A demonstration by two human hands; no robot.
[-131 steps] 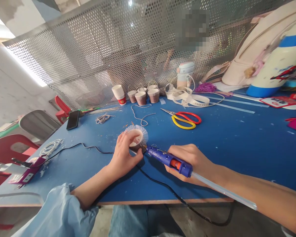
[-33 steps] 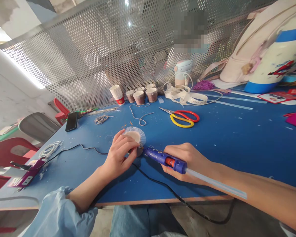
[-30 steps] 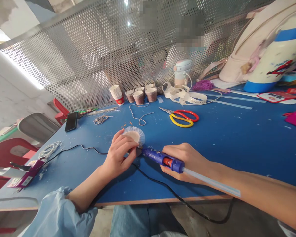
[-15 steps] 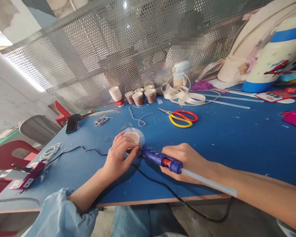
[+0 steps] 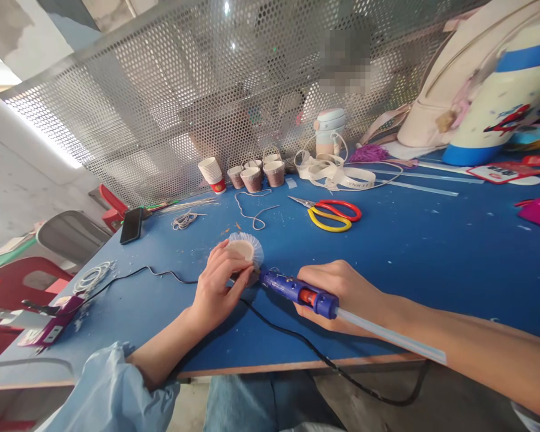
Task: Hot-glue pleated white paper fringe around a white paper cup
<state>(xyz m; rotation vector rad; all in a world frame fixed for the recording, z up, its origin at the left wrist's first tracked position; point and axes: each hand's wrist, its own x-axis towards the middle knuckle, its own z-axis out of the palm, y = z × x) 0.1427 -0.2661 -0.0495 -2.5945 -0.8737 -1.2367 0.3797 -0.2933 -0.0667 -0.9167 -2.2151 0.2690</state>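
Observation:
My left hand (image 5: pixel 219 288) is closed around a small round cup (image 5: pixel 242 249) with a sheer white frill at its rim, held low over the blue table. My right hand (image 5: pixel 342 294) grips a purple glue gun (image 5: pixel 292 287) from its far side. The gun's nozzle is at the right side of the cup, close to my left fingertips; whether it touches is too small to tell. A clear glue stick (image 5: pixel 396 338) sticks out of the gun's back end, above my right wrist.
Red-and-yellow scissors (image 5: pixel 330 215), string (image 5: pixel 256 216) and small wrapped cups (image 5: pixel 252 179) lie beyond my hands. A black cord (image 5: pixel 292 333) runs below them past the table edge. A phone (image 5: pixel 132 225) and power strip (image 5: pixel 49 327) are left; a bottle (image 5: pixel 499 108) stands right.
My right hand and the glue gun have shifted slightly to the right. My left hand and the cup have hardly moved.

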